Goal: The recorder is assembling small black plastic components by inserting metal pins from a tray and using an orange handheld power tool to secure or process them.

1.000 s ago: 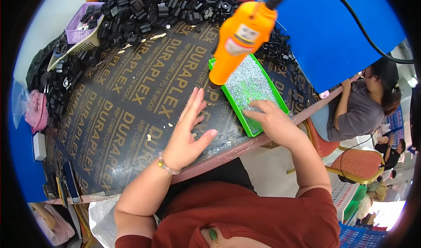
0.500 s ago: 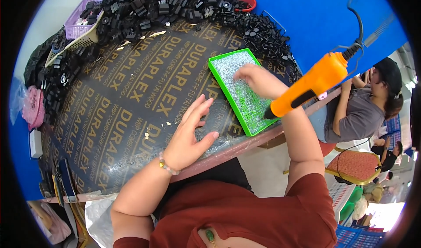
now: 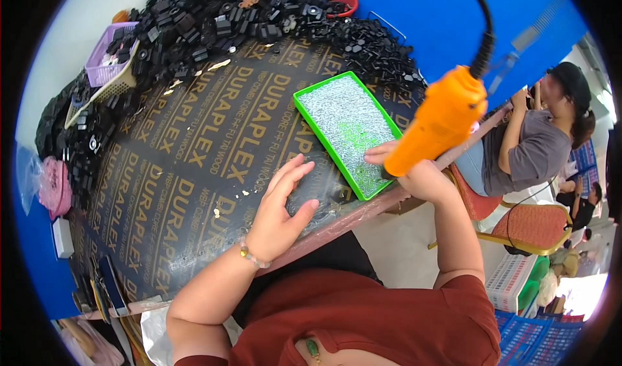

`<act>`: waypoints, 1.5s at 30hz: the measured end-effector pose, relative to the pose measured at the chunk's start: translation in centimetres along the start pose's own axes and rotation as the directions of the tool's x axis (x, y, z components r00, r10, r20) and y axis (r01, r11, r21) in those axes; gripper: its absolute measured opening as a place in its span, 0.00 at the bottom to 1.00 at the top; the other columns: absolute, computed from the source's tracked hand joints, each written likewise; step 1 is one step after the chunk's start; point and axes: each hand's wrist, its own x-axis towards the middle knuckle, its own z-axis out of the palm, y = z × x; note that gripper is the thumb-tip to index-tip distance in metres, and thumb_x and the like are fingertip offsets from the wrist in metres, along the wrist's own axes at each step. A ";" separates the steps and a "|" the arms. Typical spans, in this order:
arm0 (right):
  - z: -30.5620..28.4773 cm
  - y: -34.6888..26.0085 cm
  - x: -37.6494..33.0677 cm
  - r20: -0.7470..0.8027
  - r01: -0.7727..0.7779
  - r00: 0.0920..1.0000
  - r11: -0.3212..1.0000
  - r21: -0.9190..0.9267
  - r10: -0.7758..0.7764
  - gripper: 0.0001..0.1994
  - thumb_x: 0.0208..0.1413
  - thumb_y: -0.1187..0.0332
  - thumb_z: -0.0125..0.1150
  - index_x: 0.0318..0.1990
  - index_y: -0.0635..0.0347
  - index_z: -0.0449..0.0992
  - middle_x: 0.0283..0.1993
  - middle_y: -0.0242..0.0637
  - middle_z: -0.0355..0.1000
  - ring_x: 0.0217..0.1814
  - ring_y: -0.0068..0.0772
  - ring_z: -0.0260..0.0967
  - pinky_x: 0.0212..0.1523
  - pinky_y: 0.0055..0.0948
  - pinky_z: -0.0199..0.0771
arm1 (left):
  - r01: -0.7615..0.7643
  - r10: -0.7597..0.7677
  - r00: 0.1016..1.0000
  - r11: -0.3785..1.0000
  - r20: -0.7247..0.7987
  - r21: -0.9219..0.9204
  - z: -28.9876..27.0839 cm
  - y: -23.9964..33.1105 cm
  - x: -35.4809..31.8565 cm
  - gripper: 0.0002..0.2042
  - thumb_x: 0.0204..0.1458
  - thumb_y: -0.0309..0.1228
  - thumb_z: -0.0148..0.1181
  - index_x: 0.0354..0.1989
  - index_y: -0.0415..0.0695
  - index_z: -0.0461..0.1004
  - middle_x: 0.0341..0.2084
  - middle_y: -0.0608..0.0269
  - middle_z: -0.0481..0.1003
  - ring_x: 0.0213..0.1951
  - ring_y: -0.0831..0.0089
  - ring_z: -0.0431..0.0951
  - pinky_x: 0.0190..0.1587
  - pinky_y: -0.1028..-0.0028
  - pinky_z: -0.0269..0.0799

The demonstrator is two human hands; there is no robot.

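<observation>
A shallow green tray (image 3: 322,137) full of small silvery screws (image 3: 340,105) lies tilted on the table. Over its near right end reaches my right hand (image 3: 424,179), with the visible fingers stretched out on the screws. An orange electric screwdriver (image 3: 444,116) hangs by its cord in front of that hand and hides part of it; the hand does not hold it. Green tray bottom shows through the screws near my fingers. My left hand (image 3: 277,214) is open above the table near its front edge, left of the tray, holding nothing.
Black plastic parts (image 3: 214,22) are heaped along the table's far side. A purple basket (image 3: 107,58), a red bowl (image 3: 342,3) and a pink bag (image 3: 55,188) stand around the heap. At the right sits another person (image 3: 534,146), near a red chair (image 3: 531,227).
My right hand has moved from the tray's middle toward its near right end. Screws now lie more evenly over the far part. The screwdriver has swung slightly; my left hand stays open.
</observation>
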 end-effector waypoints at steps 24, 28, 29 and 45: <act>-4.1 1.2 0.9 -0.516 -0.191 0.840 0.981 0.005 0.166 0.13 0.56 0.74 0.52 0.44 0.65 0.81 0.39 0.52 0.78 0.44 0.55 0.76 0.47 0.45 0.76 | -0.396 0.377 0.914 0.741 0.151 0.543 2.8 1.9 19.1 0.19 0.56 0.20 0.49 0.56 0.39 0.73 0.62 0.42 0.69 0.65 0.47 0.67 0.68 0.59 0.61; -8.2 0.6 3.1 -0.391 -0.260 0.880 0.962 0.076 0.269 0.15 0.55 0.74 0.49 0.45 0.66 0.82 0.39 0.54 0.79 0.44 0.54 0.78 0.48 0.42 0.77 | -0.140 0.172 0.985 0.840 -0.012 0.525 -0.8 -1.1 20.8 0.20 0.66 0.34 0.48 0.62 0.38 0.70 0.64 0.42 0.67 0.68 0.51 0.63 0.70 0.62 0.57; -8.3 0.4 3.7 -0.358 -0.260 0.896 0.964 0.056 0.262 0.16 0.55 0.74 0.49 0.45 0.66 0.82 0.39 0.54 0.79 0.44 0.53 0.78 0.48 0.42 0.77 | -0.087 0.125 0.991 0.855 -0.039 0.510 -2.0 -2.5 21.3 0.21 0.68 0.38 0.47 0.63 0.38 0.69 0.65 0.42 0.66 0.69 0.51 0.63 0.70 0.62 0.56; -12.3 6.3 3.3 -0.388 -0.322 0.852 0.936 0.140 0.351 0.12 0.58 0.72 0.57 0.45 0.69 0.81 0.36 0.42 0.80 0.38 0.30 0.76 0.45 0.31 0.75 | 0.115 -0.142 0.967 0.984 0.209 0.140 3.1 -4.6 18.3 0.35 0.70 0.52 0.38 0.73 0.34 0.52 0.75 0.45 0.50 0.76 0.58 0.48 0.75 0.67 0.41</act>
